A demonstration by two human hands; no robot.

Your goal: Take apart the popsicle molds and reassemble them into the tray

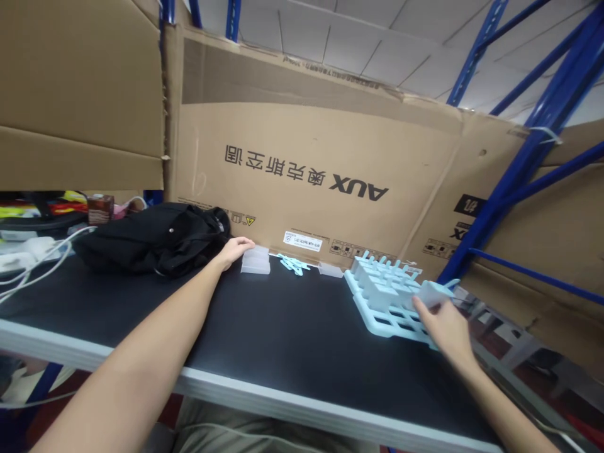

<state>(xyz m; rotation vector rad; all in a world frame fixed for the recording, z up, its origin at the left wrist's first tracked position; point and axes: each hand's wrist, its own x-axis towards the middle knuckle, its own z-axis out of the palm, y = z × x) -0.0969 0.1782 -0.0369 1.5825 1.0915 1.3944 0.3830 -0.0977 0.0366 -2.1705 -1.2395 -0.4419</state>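
Observation:
My right hand (446, 327) pinches a pale blue ice-pop mould (431, 294) with a stick handle, tilted over the right end of a pale blue mould rack (377, 322). Several matching moulds (380, 283) stand in the rack with their sticks pointing up. At the back left, my left hand (236, 250) rests its outstretched fingers at a group of translucent plastic covers (255, 262); whether it grips one cannot be made out. Loose pale blue sticks (293, 264) lie in a pile to the right of these covers. Another translucent cover (330, 270) lies between the pile and the rack.
A black cloth bag (155, 239) lies on the black table (292, 327) at the left, beside white cables and plugs (33, 251). A large cardboard sheet (302, 145) walls off the back. A blue metal shelf post (509, 170) rises at the right.

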